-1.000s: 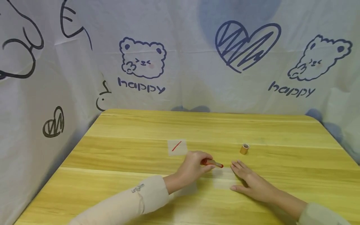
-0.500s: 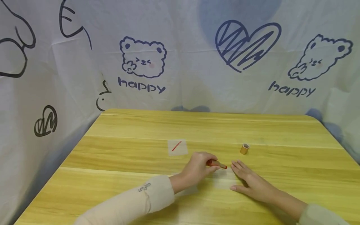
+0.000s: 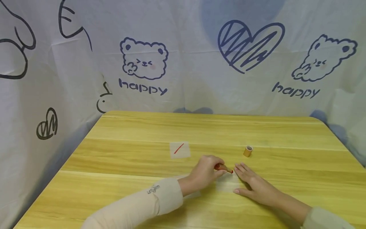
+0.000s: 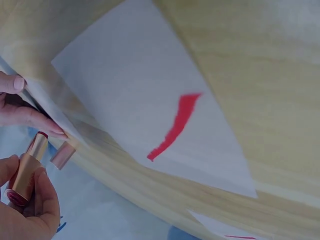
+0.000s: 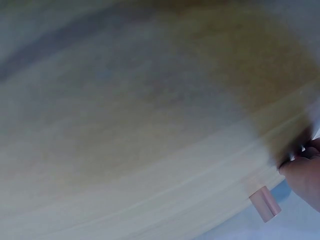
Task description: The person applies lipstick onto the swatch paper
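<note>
In the head view, my left hand (image 3: 203, 171) pinches a gold lipstick (image 3: 224, 167) whose red tip points right, over a small white paper (image 3: 227, 184). The left wrist view shows the lipstick (image 4: 30, 170) between thumb and fingers, its red end bare. My right hand (image 3: 255, 184) lies with fingers extended at that paper's right edge. A second paper (image 4: 145, 95) with a broad red stroke (image 4: 176, 127) is large in the left wrist view; the left forearm mostly covers it in the head view. Farther back lies a third paper (image 3: 184, 154) with a thin red line.
The gold lipstick cap (image 3: 247, 151) stands on the wooden table (image 3: 128, 130) beyond my right hand. A white cloth (image 3: 194, 76) printed with bears and hearts hangs behind the table and along its left side.
My left hand has moved right and slightly down with the lipstick, bringing its red tip closer to my right fingertips. The right hand has stayed in place.
</note>
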A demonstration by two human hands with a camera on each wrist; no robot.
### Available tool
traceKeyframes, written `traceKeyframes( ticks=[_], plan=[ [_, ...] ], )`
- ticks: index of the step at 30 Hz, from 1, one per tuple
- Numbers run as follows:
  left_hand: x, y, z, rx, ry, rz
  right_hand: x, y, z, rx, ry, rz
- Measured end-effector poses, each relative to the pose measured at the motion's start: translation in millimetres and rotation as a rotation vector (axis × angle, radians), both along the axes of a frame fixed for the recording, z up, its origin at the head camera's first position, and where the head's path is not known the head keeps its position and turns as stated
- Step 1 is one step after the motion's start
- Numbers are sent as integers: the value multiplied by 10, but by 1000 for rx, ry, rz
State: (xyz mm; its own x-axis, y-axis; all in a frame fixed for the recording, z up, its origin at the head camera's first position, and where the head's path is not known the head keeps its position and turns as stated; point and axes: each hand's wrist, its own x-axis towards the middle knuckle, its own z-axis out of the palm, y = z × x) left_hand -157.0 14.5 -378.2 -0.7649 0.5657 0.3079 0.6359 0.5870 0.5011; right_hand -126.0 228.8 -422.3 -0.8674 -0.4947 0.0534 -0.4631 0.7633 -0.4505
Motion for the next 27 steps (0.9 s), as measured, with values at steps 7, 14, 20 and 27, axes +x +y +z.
traceKeyframes(
  ticks=[7,14,20,27],
  plan=[
    [-9,32,-22,-42,-21,-9,0,0,26,7,-11,3],
    [-13,51,-31,-51,-13,-12,-2,7,28,16,-10,6],
    [-14,70,-49,-49,2,-18,9,12,11,12,1,3],
    [-19,91,-60,-70,17,-24,18,16,6,11,4,2]
  ],
)
